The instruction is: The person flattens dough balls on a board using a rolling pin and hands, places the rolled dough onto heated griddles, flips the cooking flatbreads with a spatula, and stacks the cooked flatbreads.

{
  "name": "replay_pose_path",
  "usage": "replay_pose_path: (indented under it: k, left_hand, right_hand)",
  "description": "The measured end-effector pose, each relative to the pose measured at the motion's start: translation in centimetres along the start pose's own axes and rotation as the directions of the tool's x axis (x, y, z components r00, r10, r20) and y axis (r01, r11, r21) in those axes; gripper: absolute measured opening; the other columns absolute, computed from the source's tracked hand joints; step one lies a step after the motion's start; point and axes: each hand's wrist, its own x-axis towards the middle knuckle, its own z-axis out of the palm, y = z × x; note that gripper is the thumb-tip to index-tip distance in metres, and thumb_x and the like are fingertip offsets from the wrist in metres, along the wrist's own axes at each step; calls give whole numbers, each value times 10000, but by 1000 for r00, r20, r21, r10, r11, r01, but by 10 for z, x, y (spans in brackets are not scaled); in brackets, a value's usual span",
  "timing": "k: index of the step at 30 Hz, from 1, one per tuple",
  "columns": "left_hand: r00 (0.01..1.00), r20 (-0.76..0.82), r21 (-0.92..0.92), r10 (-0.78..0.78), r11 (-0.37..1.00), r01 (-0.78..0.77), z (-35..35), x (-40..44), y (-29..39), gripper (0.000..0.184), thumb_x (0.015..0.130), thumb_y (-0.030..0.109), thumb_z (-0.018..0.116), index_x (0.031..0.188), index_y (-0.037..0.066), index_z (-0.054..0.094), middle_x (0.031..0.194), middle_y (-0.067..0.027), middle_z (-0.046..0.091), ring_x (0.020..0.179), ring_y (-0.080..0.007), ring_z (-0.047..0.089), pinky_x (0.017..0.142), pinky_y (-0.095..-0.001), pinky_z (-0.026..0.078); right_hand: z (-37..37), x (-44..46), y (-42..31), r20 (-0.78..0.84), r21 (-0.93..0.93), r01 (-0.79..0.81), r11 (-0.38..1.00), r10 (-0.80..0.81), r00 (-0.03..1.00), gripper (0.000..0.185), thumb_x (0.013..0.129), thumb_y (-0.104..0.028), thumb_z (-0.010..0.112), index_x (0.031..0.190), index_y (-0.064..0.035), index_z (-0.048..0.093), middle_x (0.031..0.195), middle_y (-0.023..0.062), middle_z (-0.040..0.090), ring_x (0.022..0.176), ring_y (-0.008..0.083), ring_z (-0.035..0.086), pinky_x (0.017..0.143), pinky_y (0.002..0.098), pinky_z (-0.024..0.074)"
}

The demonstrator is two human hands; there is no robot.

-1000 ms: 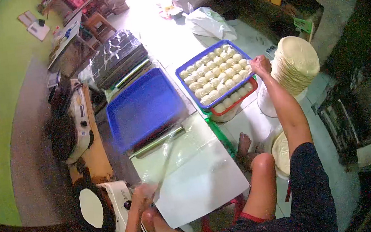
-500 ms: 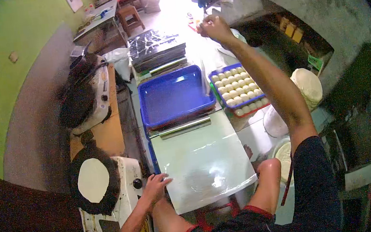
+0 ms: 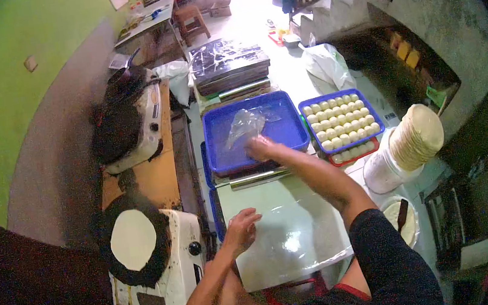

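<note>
Bright light fills the far end of the room, and a glossy white desk (image 3: 307, 218) lies between the person and a blue tray (image 3: 290, 128). Crumpled clear plastic (image 3: 244, 125) is over the tray's floor, with the right hand (image 3: 260, 148) at its near edge. That hand's fingers are curled in, but blur hides whether they pinch the plastic, so I cannot tell. Above the desk, the left hand (image 3: 242, 230) is loosely half-open and has hold of nothing. Plastic this thin probably clings and folds over itself, so a light fingertip grip by the edge, kept low, seems the tidy way to handle it. The wrist is best kept clear of the dough balls (image 3: 342, 121), which sit in rows just right of the tray.
</note>
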Motion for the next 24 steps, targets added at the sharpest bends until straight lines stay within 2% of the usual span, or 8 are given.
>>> replay_pose_path:
  k: [1, 6, 10, 12, 13, 14, 18, 24]
  left_hand:
    - [1000, 18, -34, -14, 999, 14, 2, 9, 2, 436, 750, -87, 572, 1138, 77, 687, 1211, -165, 640, 1051, -349, 658, 879, -395, 542]
    - [991, 99, -316, -94, 941, 121, 45, 85, 38, 322, 873, -3, 585, 1190, 7, 640, 1072, -163, 691, 1005, -314, 674, 883, -406, 542]
    - [828, 420, -749, -372, 373, 548, 123, 167, 92, 456, 964, 216, 612, 1346, -14, 517, 1158, -143, 673, 1041, -261, 659, 863, -374, 536]
    - [740, 433, -717, -515, 300, 629, 167, 211, 106, 565, 942, 267, 633, 1376, -50, 461, 1174, -186, 659, 1048, -257, 653, 882, -332, 524]
    - [774, 243, -606, -585, 531, 592, 221, 229, 66, 624, 913, 302, 655, 1369, -67, 443, 1227, -224, 625, 1069, -292, 642, 911, -363, 513]
    - [724, 323, -560, -610, 494, 665, 191, 253, 103, 698, 883, 313, 660, 1386, -93, 394, 1270, -271, 589, 1130, -353, 614, 966, -407, 487]
    - [676, 106, -287, -729, 629, 723, 214, 313, 75, 799, 821, 274, 595, 1416, -169, 297, 1327, -392, 503, 1251, -446, 531, 1069, -428, 418]
    - [633, 179, -11, -753, 642, 766, 245, 376, -12, 355, 766, 179, 692, 998, -90, 692, 1042, -259, 708, 917, -332, 715, 744, -432, 569]
  right_hand:
    - [-36, -17, -34, 90, 115, -185, 976, 175, 980, 343, 914, -332, 624, 989, -13, 724, 1071, 264, 685, 1029, 433, 661, 877, 537, 522]
    - [-118, -74, -32, -157, 378, -174, 909, 248, 956, 420, 941, -437, 583, 1048, -59, 732, 963, 224, 710, 944, 400, 691, 859, 495, 533]
    - [-144, -138, 99, -343, 482, -368, 795, 557, 756, 352, 947, -426, 558, 994, -141, 758, 903, 178, 724, 811, 337, 709, 730, 451, 542]
    - [-172, -187, 168, -415, 307, -572, 760, 648, 639, 392, 942, -403, 545, 965, -53, 722, 845, 199, 703, 841, 375, 692, 783, 458, 546]
    - [-161, -210, 230, -538, 170, -663, 730, 632, 558, 396, 947, -382, 537, 1004, -27, 701, 903, 220, 701, 889, 392, 683, 829, 465, 542]
    - [-151, -237, 279, -651, 41, -749, 662, 586, 482, 402, 952, -362, 529, 1042, -1, 680, 961, 241, 698, 936, 409, 675, 876, 473, 537]
    - [-161, -299, 331, -526, 116, -874, 471, 776, 348, 403, 973, -364, 510, 1064, -7, 672, 1071, 249, 686, 1037, 430, 641, 942, 503, 499]
    - [-139, -304, 361, -497, 232, -850, 473, 809, 314, 399, 988, -382, 510, 997, -28, 696, 1034, 227, 699, 1023, 412, 651, 905, 498, 513]
